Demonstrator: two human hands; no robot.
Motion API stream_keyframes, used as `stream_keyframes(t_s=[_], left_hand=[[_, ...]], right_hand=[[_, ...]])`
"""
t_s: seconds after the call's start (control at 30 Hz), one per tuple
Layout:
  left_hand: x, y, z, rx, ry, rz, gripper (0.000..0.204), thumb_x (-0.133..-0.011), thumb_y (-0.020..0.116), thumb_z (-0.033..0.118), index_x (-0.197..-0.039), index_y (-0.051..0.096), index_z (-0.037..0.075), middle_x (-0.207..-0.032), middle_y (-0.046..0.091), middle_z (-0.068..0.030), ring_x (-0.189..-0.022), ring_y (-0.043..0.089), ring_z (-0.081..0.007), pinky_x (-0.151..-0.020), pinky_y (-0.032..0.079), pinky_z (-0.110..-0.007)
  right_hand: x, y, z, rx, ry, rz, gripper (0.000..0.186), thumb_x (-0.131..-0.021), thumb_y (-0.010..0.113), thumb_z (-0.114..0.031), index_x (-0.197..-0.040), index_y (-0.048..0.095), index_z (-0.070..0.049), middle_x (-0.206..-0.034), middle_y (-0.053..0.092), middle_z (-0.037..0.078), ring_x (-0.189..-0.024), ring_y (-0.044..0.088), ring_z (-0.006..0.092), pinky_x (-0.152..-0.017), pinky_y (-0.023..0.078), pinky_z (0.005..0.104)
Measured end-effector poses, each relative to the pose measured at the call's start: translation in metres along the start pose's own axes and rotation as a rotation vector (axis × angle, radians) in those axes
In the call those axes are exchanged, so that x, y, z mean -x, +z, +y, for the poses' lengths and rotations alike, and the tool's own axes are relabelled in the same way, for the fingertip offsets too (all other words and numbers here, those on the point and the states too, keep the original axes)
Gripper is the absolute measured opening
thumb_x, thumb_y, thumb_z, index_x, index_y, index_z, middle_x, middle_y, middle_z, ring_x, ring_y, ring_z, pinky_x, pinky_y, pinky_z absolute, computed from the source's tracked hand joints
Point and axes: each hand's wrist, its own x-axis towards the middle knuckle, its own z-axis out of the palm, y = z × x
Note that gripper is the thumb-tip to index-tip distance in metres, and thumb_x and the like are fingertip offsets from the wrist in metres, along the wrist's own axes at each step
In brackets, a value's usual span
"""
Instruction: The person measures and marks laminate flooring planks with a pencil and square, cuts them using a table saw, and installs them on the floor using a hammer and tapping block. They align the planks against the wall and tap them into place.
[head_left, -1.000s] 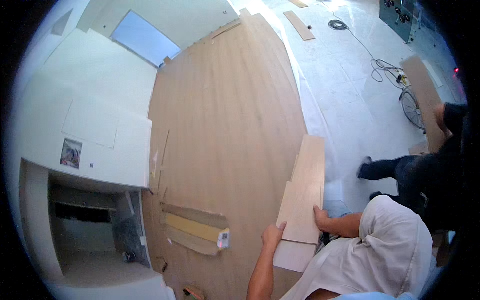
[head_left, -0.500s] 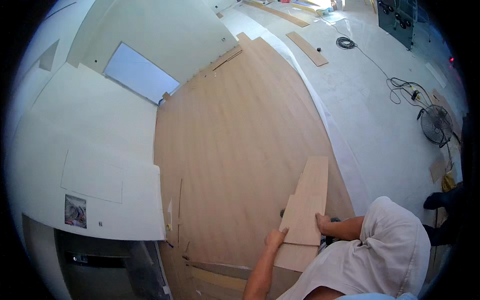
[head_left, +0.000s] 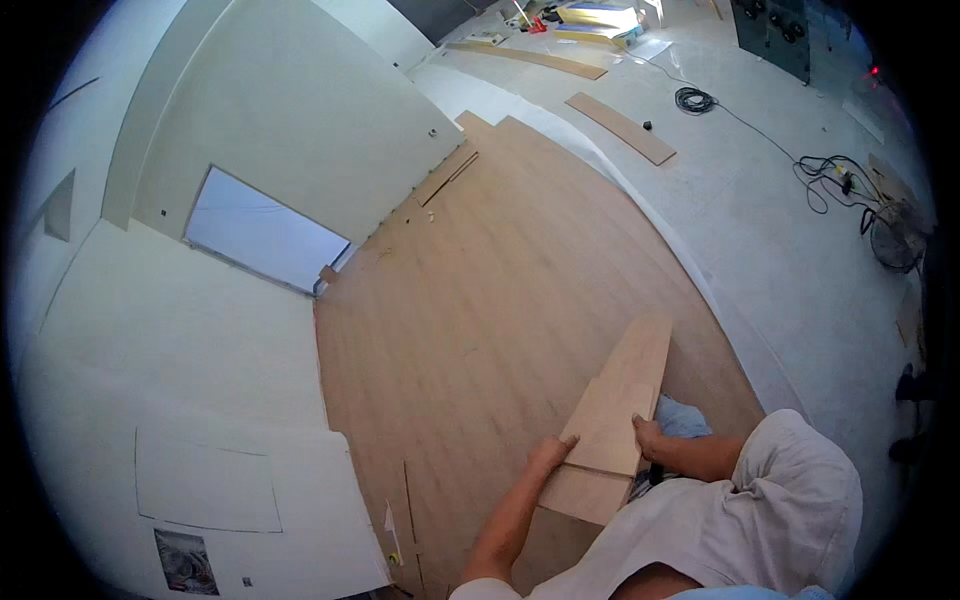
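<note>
A stack of pale wooden planks (head_left: 615, 400) of uneven lengths is in both my hands, held in front of my body at the lower middle right. My left hand (head_left: 550, 452) grips its left edge with the thumb on top. My right hand (head_left: 648, 436) holds the opposite edge, thumb also on top; some of its fingers are hidden beneath. Below the stack, part of a blue trouser leg (head_left: 682, 415) shows over the laid wooden floor (head_left: 470, 290).
White walls with an opening (head_left: 265, 225) border the left. A pale underlay strip (head_left: 705, 285) runs beside pale tiles, where loose boards (head_left: 620, 128), coiled cable (head_left: 693, 100), tangled cords (head_left: 830, 185) and a fan (head_left: 890, 240) lie or stand. A co-worker's dark feet (head_left: 910, 385) show at right.
My view has swung, showing more of the far room and less of the lower niche. The co-worker has mostly left the right of the picture. Both my hands still hold the planks.
</note>
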Motion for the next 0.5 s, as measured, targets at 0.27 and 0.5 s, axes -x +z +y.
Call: stream_keyframes(t_s=[0.27,0.5], left_hand=[[-0.174,-0.165,-0.019,0.060,-0.060,0.039,0.074,-0.087,0.054,0.061,-0.116,0.064,-0.007,-0.120,0.062,-0.0266,-0.112,0.060,-0.0378,-0.095,0.045,-0.042],[-0.233,-0.306,-0.014,0.463,-0.287,0.077,0.065,-0.089,0.062,0.049,-0.115,0.063,-0.010,-0.115,0.065,-0.0261,-0.107,0.063,-0.0354,-0.092,0.045,-0.041]], right_hand=[[-0.061,0.193,-0.189,-0.031,0.007,-0.070,0.047,-0.090,0.065,-0.024,-0.117,0.056,0.013,-0.104,0.066,0.021,-0.088,0.066,0.0325,-0.073,0.055,0.0437],[-0.079,0.337,-0.316,0.096,0.202,-0.276,0.046,-0.091,0.064,-0.019,-0.121,0.052,0.014,-0.109,0.064,0.022,-0.091,0.067,0.0323,-0.077,0.056,0.0464]])
